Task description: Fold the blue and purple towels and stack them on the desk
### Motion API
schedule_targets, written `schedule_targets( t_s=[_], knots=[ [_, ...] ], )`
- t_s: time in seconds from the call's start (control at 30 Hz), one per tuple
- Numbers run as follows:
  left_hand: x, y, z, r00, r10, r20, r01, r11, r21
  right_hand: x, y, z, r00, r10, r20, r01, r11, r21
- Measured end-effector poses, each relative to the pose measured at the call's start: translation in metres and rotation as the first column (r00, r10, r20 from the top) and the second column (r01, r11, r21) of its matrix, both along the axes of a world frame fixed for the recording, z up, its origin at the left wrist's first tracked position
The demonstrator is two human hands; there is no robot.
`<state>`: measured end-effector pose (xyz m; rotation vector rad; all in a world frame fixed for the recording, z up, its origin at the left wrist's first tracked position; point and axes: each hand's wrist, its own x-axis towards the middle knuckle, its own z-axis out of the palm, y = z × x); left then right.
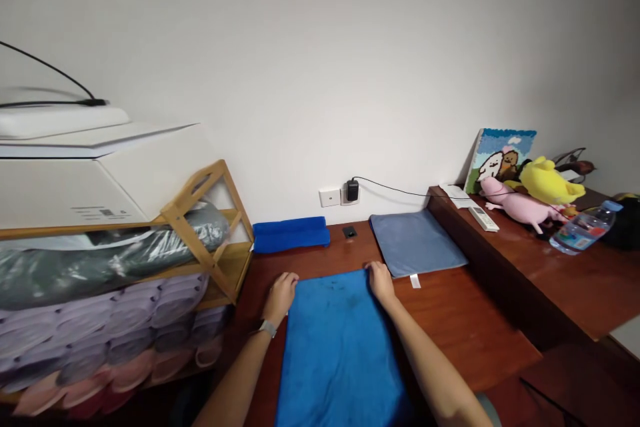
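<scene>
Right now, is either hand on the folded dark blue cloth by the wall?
No, the left hand and right hand are at the far corners of the bright blue cloth.

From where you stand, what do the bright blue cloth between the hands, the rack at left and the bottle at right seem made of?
The bright blue cloth looks like soft, matte fabric, perhaps microfibre: it creases and shows darker patches. The rack seems smooth wood or bamboo, by its honey colour. The bottle is probably glossy plastic: it is see-through with shiny highlights.
</scene>
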<state>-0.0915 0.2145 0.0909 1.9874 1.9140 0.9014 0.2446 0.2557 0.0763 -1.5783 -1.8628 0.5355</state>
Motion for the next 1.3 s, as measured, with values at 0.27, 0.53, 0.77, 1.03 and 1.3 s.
schedule_targets(
  t_s=[0.27, 0.53, 0.77, 1.03, 1.3],
  knots=[
    [0.080, -0.046, -0.030, 0.966, -0.120, -0.229, 0.137, 0.989, 0.059, -0.097, -0.068, -0.005, 0.916, 0.257, 0.306, -0.261, 0.965, -0.031],
    [0.013, -0.044, -0.032, 0.899, 0.000, -0.438, -0.055, 0.992, -0.112, -0.014, -0.061, 0.017, 0.934, 0.088, 0.348, -0.021, 0.981, -0.192],
    [0.086, -0.120, -0.035, 0.912, -0.091, -0.400, 0.145, 0.984, 0.107, -0.050, -0.137, 0.006, 0.936, 0.144, 0.321, -0.151, 0.989, -0.004],
    [0.071, -0.186, -0.071, 0.875, 0.018, -0.483, 0.024, 0.996, 0.081, -0.023, -0.182, -0.008, 0.911, 0.148, 0.384, -0.115, 0.988, -0.107],
    [0.074, -0.197, -0.056, 0.877, 0.033, -0.479, 0.057, 0.983, 0.173, -0.006, -0.204, 0.002, 0.922, 0.006, 0.387, -0.009, 1.000, 0.004]
  ],
)
